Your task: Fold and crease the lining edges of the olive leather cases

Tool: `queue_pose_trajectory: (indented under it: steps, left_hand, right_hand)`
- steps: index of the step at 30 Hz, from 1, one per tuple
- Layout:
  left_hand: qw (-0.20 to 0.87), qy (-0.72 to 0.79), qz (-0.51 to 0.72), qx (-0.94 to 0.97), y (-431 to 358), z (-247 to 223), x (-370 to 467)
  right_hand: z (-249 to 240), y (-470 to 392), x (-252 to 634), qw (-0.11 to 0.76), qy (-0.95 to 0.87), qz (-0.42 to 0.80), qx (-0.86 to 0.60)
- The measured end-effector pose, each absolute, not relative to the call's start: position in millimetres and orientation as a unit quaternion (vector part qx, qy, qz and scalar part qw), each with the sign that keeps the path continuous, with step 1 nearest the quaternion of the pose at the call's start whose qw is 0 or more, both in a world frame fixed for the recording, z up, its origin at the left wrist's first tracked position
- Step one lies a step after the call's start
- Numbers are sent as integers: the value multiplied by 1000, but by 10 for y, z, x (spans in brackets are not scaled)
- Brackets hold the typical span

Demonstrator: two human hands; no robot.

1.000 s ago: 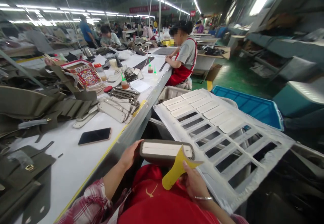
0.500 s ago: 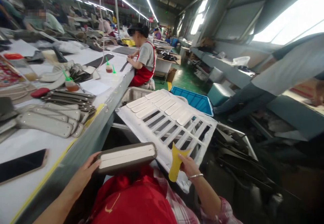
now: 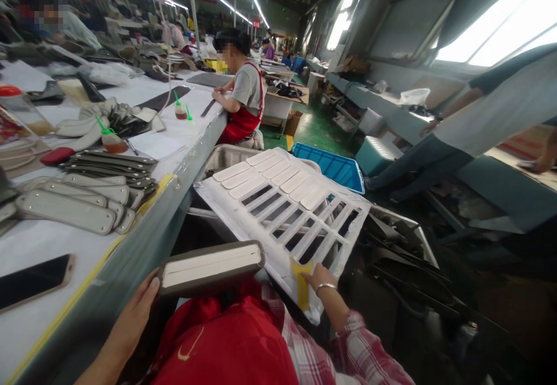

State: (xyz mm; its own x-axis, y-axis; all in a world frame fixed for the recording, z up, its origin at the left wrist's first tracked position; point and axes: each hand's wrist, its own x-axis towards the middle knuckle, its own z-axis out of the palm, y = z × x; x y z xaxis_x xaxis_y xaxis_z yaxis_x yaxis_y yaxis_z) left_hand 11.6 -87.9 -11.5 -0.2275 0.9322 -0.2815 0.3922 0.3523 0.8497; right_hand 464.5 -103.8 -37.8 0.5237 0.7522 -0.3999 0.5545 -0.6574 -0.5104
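Note:
In my left hand (image 3: 141,301) is one end of a dark grey-brown, book-like block (image 3: 213,269) with a white, split upper face, held over my lap. The thumb rests on its near corner, while the other fingers are partly hidden. My right hand (image 3: 321,280) has its fingers closed at the edge of a flat yellow piece (image 3: 301,286), which overlaps the near corner of a white slotted rack (image 3: 256,228). Pale rounded strips (image 3: 282,175) lie in rows on the rack's far part. Dark openings show between the bars nearer me.
The worktable (image 3: 130,257) at left carries stacked grey straps (image 3: 69,205), a phone (image 3: 37,280) and a green-tipped glue bottle (image 3: 112,138). A blue crate (image 3: 331,167) stands behind the rack. One co-worker (image 3: 246,89) sits at the table; another person (image 3: 487,112) stands at right.
My right hand has lowered the yellow piece from above the rack onto its near corner, slightly left. The block in my left hand stays nearly in place; the camera view has shifted a little.

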Motion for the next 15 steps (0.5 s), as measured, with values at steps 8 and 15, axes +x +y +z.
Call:
queue_pose_trajectory:
  steps: [8, 15]
  left_hand:
    - [419, 692, 402, 429, -892, -105, 164]
    - [485, 659, 448, 360, -927, -26, 110]
  right_hand:
    - [-77, -879, 3526, 220, -483, 508, -678]
    - [-137, -768, 3377, 235, -431, 532, -690]
